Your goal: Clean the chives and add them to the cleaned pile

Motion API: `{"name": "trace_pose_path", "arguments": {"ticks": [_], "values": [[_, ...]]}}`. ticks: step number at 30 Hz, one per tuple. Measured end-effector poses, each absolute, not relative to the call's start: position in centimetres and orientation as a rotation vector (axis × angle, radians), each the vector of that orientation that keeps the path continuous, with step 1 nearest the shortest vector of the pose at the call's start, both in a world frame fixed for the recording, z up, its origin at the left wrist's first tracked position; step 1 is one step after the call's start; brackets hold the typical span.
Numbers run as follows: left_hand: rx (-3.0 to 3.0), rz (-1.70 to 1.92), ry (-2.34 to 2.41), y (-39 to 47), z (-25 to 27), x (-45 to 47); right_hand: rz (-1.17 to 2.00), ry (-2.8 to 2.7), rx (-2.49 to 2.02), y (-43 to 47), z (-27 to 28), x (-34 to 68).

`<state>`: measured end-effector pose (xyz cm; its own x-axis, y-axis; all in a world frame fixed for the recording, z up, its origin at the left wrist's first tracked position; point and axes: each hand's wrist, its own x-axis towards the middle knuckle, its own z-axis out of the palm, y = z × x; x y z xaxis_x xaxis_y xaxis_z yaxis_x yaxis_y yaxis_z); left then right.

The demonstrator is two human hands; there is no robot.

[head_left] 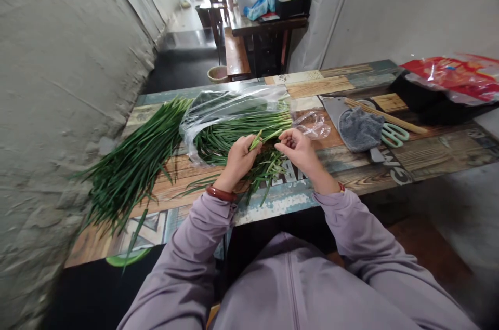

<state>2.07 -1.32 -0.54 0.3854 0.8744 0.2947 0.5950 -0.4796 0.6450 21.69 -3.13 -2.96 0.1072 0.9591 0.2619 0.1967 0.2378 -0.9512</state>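
My left hand is closed around a few garlic chives, their pale ends poking out past the thumb. Opposite it, my right hand has its fingers curled in a pinch at the end of a chive stalk that spans the gap between the hands. Just beyond lies a clear plastic bag with many chives in it, pale ends pointing right. A large loose bundle of chives spreads out to the left. Beneath my hands is a small heap of trimmed leaves and scraps.
On the patterned wooden table, to the right, are a grey cloth, wooden chopsticks, pale green-handled scissors and a red plastic package. Walls stand on both sides. A second table with boxes is behind.
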Motion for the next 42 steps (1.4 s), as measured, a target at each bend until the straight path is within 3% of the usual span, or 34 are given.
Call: {"name": "trace_pose_path", "arguments": {"ticks": [10, 20, 26, 31, 37, 42], "values": [[2.439, 0.668, 1.301, -1.6, -0.5, 2.3, 0.748, -1.355, -1.203, -3.1, -3.1, 21.6], [2.751, 0.475, 1.29, -2.7, -0.2, 2.7, 0.452, -1.657, -1.214, -3.8, -2.2, 21.3], [2.804, 0.356, 1.213, -3.0, 0.0, 2.9, 0.69, -1.581, -1.205, -3.8, -2.4, 21.5], [2.628, 0.529, 1.276, -2.8, -0.1, 2.7, 0.814, -1.304, -1.201, -3.4, -2.8, 21.8], [2.32, 0.939, 1.357, -1.8, -0.9, 1.9, 0.491, -1.222, -1.254, -2.5, -2.9, 23.2], [2.248, 0.964, 1.333, -1.7, -0.8, 1.8, 0.226, -1.53, -1.256, -0.5, -1.4, 24.0]]}}
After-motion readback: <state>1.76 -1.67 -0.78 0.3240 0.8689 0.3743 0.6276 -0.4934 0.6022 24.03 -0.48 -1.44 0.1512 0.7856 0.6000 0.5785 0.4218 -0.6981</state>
